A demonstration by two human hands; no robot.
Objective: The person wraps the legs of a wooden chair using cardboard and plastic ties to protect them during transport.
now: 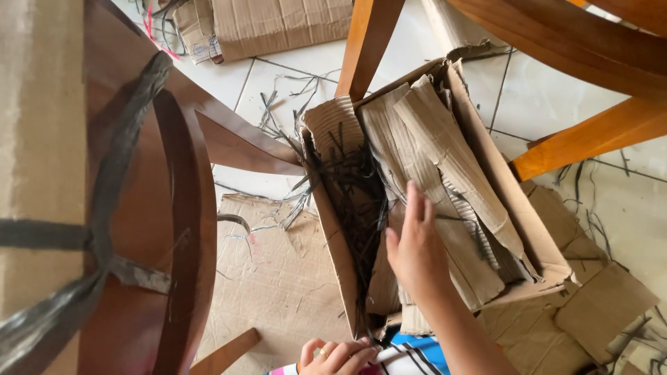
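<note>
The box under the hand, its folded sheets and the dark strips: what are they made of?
Box: plain brown cardboard, matte, torn edges. Folded sheets: corrugated cardboard, fluting exposed. Dark strips: thin, flat, grey-black, possibly plastic strapping; unclear. The right hand rests on the sheets.

Item: open brown corrugated cardboard box (538, 239), worn, flaps torn.
Pose: tilted, mouth facing up toward the camera.
Location: on the tiled floor, between wooden furniture legs, atop flattened cardboard.
Contents: folded, creased strips of brown corrugated cardboard (445, 149) stacked upright on the right side; a tangle of thin dark strands (358, 191) on the left side.
</note>
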